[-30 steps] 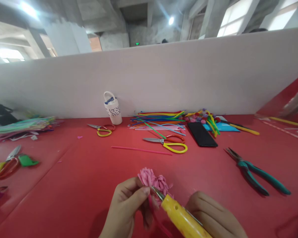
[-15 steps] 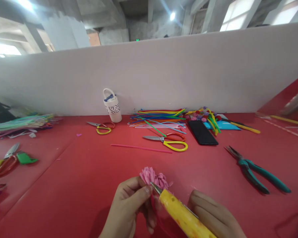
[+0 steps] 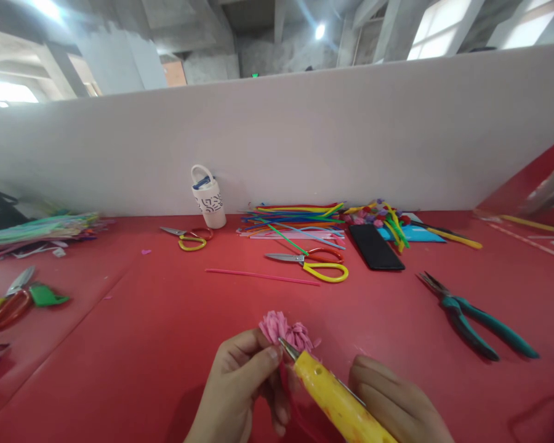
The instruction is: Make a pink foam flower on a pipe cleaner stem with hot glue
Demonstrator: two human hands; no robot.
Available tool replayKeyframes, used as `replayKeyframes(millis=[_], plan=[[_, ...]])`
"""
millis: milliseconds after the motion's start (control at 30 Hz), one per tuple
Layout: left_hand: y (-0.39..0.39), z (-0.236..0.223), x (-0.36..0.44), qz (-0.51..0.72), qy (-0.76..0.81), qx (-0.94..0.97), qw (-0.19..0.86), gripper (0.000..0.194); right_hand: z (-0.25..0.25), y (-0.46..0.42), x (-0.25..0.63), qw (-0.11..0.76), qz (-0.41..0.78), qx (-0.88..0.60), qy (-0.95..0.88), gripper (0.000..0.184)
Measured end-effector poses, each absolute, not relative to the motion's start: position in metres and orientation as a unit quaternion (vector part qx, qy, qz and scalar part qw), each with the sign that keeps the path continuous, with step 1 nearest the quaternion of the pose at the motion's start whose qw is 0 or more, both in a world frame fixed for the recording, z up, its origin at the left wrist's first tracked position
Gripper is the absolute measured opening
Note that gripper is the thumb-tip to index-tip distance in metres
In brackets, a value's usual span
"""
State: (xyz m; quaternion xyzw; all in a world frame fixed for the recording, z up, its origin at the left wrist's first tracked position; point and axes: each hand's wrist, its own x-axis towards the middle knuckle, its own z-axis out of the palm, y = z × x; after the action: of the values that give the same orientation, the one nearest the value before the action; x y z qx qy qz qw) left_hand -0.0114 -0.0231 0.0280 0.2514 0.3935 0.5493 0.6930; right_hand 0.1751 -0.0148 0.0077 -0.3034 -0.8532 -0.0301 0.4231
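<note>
Between the thumb and fingers of my left hand point(image 3: 249, 375) is a pink flower point(image 3: 286, 329) made of many small looped strips. A red-pink strip point(image 3: 289, 391) hangs below it. My right hand point(image 3: 392, 394) is curled against a yellow glue gun point(image 3: 332, 394), its fingers closed at the trigger side. The gun's metal nozzle touches or nearly touches the base of the flower beside my left thumb. The rear of the gun runs out of view at the bottom.
Beyond my hands lie a pink strip point(image 3: 262, 277), scissors point(image 3: 323, 266) and a black phone point(image 3: 376, 247). Pliers point(image 3: 475, 317) rest at the right. Coloured strips point(image 3: 295, 218) and a white tumbler point(image 3: 209, 200) stand near the white partition point(image 3: 277, 135). More scissors point(image 3: 7, 301) are at the left.
Almost nothing differs. The glue gun and my right hand have shifted very slightly left, while the flower stays in the same place in my left hand.
</note>
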Motion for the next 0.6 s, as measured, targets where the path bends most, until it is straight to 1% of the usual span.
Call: replayKeyframes(millis=[167, 400, 500, 600], plan=[[-0.0217, 0.0271, -0.0120, 0.549, 0.388, 0.250, 0.697, 0.016, 0.0071, -0.0109, 0.1729, 0.424, -0.010, -0.267, -0.865, 0.039], [-0.0234, 0.0296, -0.0117, 0.541, 0.426, 0.262, 0.677, 0.017, 0.0074, -0.0108, 0.1703, 0.416, -0.009, -0.265, -0.870, 0.040], [-0.0228, 0.0297, -0.0122, 0.543, 0.451, 0.307, 0.639, 0.016, 0.0066, -0.0103, 0.1695, 0.419, -0.007, -0.271, -0.866, 0.042], [-0.0198, 0.0272, -0.0173, 0.548, 0.479, 0.378, 0.573, 0.016, 0.0050, -0.0100, 0.1699, 0.420, 0.005, -0.285, -0.861, 0.039]])
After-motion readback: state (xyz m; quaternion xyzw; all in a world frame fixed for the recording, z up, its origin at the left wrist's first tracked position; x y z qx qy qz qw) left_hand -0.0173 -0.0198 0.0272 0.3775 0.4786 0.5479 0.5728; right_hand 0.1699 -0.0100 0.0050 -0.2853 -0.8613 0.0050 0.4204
